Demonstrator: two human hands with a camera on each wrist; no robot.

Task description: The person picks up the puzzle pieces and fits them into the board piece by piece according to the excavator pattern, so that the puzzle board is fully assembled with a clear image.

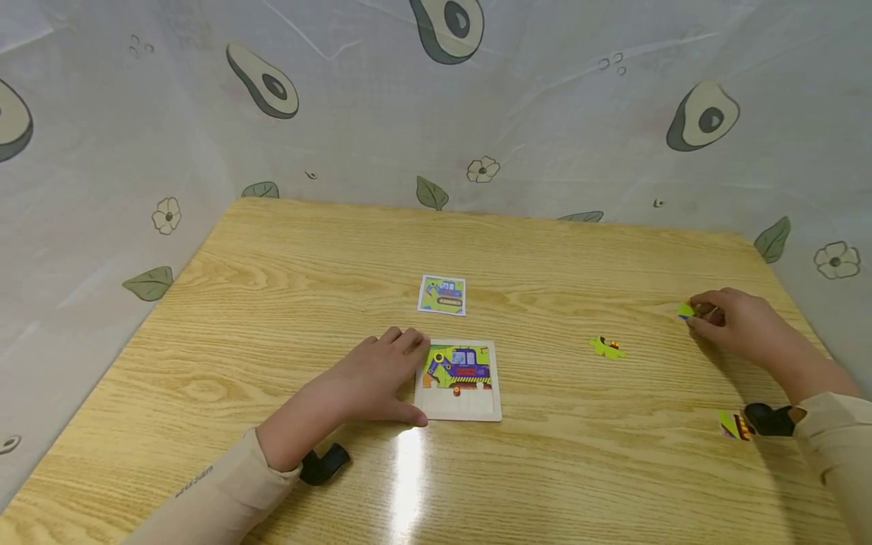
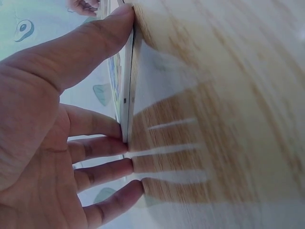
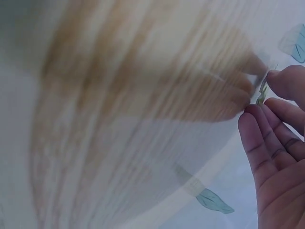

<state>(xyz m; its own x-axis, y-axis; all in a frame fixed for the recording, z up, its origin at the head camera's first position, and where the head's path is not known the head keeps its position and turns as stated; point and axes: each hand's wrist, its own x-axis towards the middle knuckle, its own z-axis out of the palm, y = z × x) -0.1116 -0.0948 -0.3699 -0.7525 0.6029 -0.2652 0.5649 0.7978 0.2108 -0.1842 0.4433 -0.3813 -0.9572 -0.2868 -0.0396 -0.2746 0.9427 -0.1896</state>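
Note:
A square puzzle tray (image 1: pixel 496 378) holds joined pieces of a purple excavator picture in its upper part; its lower part shows bare board, with a small orange-red spot. My left hand (image 1: pixel 381 378) rests at the tray's left side, thumb at the lower corner and fingers at the upper; in the left wrist view the thumb and fingertips of the hand (image 2: pixel 62 129) touch its edge. At the right, my right hand (image 1: pixel 745 329) pinches a green and blue puzzle piece (image 1: pixel 684 310). The right wrist view shows that piece (image 3: pixel 261 94) edge-on between thumb and fingers of the hand (image 3: pixel 281 129).
A small picture card (image 1: pixel 443 295) of the excavator lies behind the tray. One loose green piece (image 1: pixel 606 347) lies between tray and right hand, another (image 1: pixel 734 425) near the right sleeve. Black objects (image 1: pixel 325 464) show beside both wrists. A patterned curtain (image 1: pixel 361 113) stands behind the table.

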